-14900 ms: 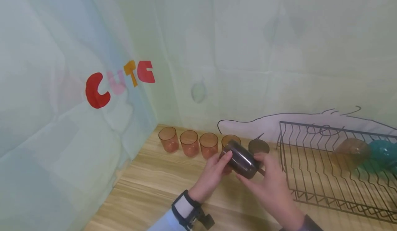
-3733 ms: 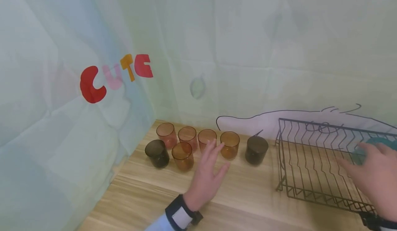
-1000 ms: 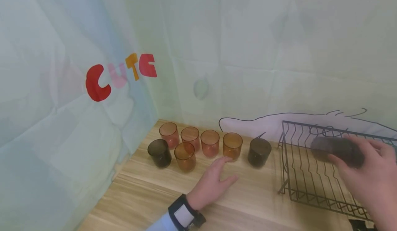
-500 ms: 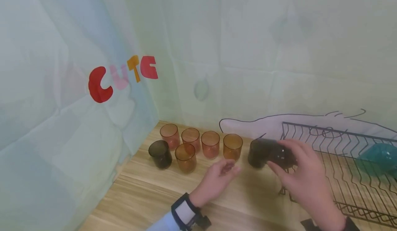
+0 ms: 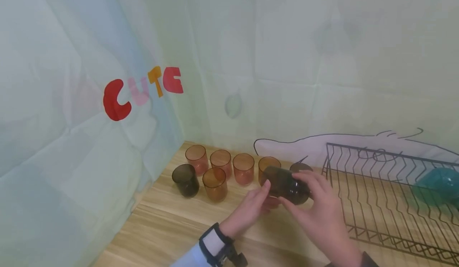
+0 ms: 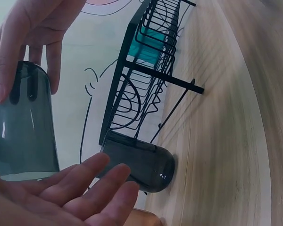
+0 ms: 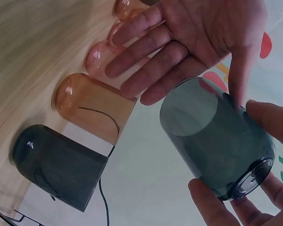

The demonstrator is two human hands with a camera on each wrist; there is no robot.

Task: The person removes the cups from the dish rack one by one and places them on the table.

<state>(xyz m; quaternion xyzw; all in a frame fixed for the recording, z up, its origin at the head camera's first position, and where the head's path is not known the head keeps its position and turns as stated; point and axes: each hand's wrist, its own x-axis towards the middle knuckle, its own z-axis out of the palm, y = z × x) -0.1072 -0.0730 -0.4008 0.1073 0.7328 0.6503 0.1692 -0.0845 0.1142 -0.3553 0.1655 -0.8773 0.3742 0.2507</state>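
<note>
Smoky grey glass tumbler [image 5: 287, 185], tilted well over onto its side, hangs above the wooden tabletop [image 5: 154, 231], near its back edge. Its base end sits in the right hand [image 5: 319, 209], the thumb on one side and the fingers on the other, spread only as wide as the glass. Its mouth points to the left hand [image 5: 249, 209], whose fingers lie long and loosely spread beside the rim, not wrapped around it. The left thumb is at the glass near the mouth; whether it presses I cannot tell.

Just behind, a row of upright tumblers follows the tabletop's back edge: from the back left corner come three pink tumblers [image 5: 243, 170], then an amber tumbler [image 7: 92, 106] and a dark grey tumbler [image 7: 61, 165]. In front of the row, by the left edge, stand a blackish tumbler [image 5: 185, 181] and, just right of it, an orange-brown tumbler [image 5: 215, 185]. Toward the right edge is a black wire rack [image 6: 179, 82], with teal glassware [image 5: 439, 185] at it.
</note>
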